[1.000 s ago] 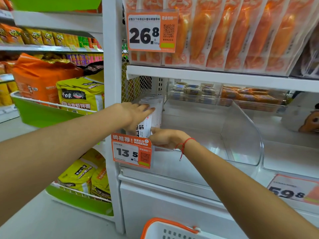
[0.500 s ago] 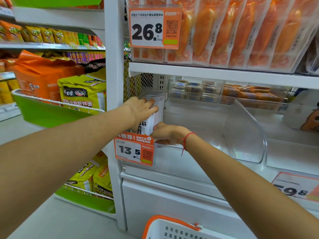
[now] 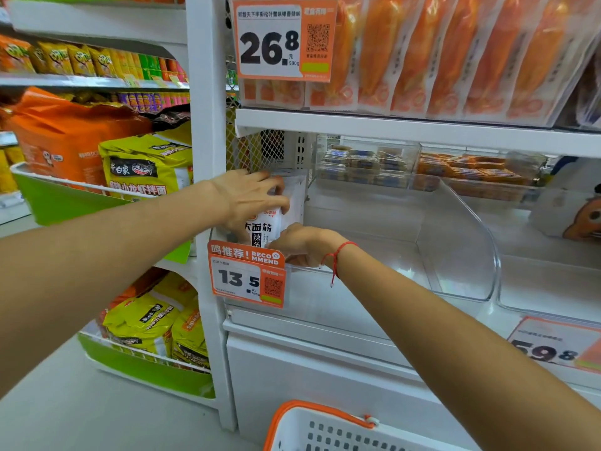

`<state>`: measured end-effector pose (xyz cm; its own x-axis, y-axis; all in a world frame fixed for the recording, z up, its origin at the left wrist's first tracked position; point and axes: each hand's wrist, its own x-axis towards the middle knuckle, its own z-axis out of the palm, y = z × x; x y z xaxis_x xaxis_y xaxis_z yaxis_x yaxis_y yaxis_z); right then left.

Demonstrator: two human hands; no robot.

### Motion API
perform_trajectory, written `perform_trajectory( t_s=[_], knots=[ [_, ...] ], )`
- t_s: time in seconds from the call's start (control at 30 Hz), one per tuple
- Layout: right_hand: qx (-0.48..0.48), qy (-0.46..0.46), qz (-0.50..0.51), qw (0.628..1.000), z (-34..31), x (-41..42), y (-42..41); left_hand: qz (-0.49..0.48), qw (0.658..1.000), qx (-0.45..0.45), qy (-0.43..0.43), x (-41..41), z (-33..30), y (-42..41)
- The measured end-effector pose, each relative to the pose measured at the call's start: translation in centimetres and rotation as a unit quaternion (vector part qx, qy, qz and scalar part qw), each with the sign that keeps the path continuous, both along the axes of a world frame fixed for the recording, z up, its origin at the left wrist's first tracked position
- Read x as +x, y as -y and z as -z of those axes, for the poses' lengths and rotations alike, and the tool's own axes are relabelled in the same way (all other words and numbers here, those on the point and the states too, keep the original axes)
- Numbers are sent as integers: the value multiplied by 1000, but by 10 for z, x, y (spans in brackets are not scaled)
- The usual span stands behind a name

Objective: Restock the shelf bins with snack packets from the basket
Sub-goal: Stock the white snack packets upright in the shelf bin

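White snack packets (image 3: 265,227) with black print stand upright at the left end of a clear plastic shelf bin (image 3: 461,255). My left hand (image 3: 250,198) grips their upper part from the left, fingers curled over the top. My right hand (image 3: 300,244) holds their lower right edge, just inside the bin's front lip. The bin's right portion holds nothing. A white basket with an orange rim (image 3: 325,428) sits on the floor below; its contents are out of sight.
An orange 13.5 price tag (image 3: 248,276) hangs on the bin front below my hands. Orange packets (image 3: 455,53) fill the shelf above. Small clear bins of snacks (image 3: 364,166) stand behind. Yellow and orange bags (image 3: 143,164) fill green racks to the left.
My left hand has curled further over the packets' top and pressed them toward the bin's left wall. The right hand stays at their lower edge.
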<state>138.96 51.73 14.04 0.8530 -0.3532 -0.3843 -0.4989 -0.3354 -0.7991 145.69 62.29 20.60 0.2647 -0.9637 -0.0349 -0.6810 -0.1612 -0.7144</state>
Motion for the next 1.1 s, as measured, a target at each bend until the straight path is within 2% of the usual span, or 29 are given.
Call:
perform_trajectory(
  t_s=[0.2,0.3,0.4,0.53,0.63,0.7,0.77,0.87,0.97,1.03,1.1],
  knots=[
    [-18,-51,-40,998,-6,-7,0,-49,998,12,34,1,14,9],
    [10,-51,-65,997,-14,-26,2,-61,998,-8,-1,-4,12,9],
    [-50,-28,-60,997,-17,-43,6,-101,994,-25,-45,-11,8,10],
    [-165,53,-21,985,-19,-57,12,-128,988,-56,-63,-24,1,4],
    [-273,152,3,950,-24,-80,14,-114,986,-110,-58,-39,-6,-6],
    [-315,221,36,922,-28,-101,10,-99,976,-175,-85,-53,-11,-13],
    [-333,276,73,899,-31,-126,1,-76,948,-265,-160,-70,-15,-18],
    [-331,302,102,888,-30,-167,-9,-59,860,-381,-336,-104,-14,-26],
    [-283,246,83,923,-15,-208,-12,-50,806,-396,-438,-142,0,-32],
    [-201,169,70,962,3,-234,-12,-57,786,-384,-482,-167,21,-33],
    [-125,97,76,985,25,-260,-13,-76,764,-376,-519,-191,53,-34]
  ],
)
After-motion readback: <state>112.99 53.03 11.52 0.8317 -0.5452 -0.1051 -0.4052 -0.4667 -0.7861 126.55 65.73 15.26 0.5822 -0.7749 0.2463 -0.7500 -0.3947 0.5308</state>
